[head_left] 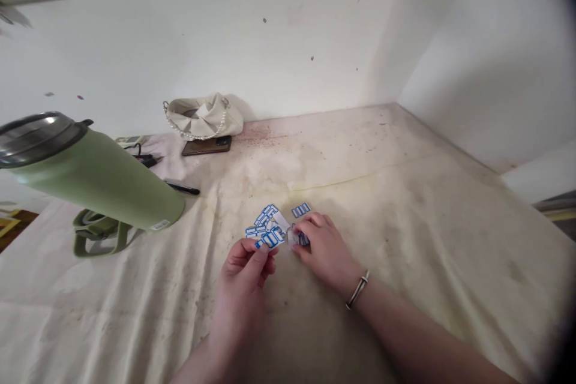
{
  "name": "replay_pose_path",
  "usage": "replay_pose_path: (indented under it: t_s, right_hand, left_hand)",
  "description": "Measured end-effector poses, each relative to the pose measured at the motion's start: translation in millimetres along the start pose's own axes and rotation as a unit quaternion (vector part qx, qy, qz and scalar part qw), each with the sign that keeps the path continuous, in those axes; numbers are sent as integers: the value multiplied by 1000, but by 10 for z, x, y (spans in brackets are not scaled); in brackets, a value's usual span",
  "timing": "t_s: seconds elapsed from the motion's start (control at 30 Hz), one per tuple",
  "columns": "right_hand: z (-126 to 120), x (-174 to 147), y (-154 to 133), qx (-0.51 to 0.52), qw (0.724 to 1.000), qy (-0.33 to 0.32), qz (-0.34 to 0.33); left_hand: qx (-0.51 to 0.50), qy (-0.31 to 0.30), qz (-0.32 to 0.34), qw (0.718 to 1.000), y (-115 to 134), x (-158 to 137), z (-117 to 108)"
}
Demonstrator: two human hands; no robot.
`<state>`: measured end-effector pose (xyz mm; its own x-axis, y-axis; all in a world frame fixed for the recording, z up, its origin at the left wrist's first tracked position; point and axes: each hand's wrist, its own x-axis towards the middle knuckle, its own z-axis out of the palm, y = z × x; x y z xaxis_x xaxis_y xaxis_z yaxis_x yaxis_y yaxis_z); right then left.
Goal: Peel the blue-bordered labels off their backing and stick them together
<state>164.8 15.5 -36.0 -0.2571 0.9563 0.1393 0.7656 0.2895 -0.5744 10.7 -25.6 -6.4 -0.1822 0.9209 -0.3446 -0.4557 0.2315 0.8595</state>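
Observation:
My left hand (247,273) pinches a small piece of label stickers (270,238), white with blue borders, between thumb and fingers. Just beyond it, a loose pile of similar blue-bordered labels (266,215) lies on the cloth. My right hand (321,243) is closed, thumb and fingers pressed around a small whitish piece (294,239) with dark blue marks showing beside the fingers. Its kind is partly hidden by the fingers. Past the right fingertips, a separate label strip (301,210) lies flat on the cloth. A thin bracelet circles my right wrist.
A tall green tumbler (108,174) stands at the left, its green strap (99,233) beside its base. Behind are a black pen (182,188), a phone (207,146) and a cream bag (204,117) against the wall. A wrinkled, stained cloth (405,222) covers the table.

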Motion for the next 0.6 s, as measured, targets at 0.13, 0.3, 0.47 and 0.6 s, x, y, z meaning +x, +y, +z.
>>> replay_pose_path:
  t_s: [0.13,0.3,0.47,0.6]
  right_hand:
    - [-4,5,2,4,1000,5,9]
    - [-20,-27,-10,14,1000,4,-15]
    - [-48,-54,-40,-24,998,-32,-58]
    - [-73,-59,-68,-48,995,-44,-71]
  left_hand:
    - [-1,-6,-8,1000,-15,-2,-2]
    - [-4,-10,-10,1000,-24,13,-12]
    - [-1,-5,-8,1000,-14,15,-1]
    - [2,4,-8,1000,-5,11,7]
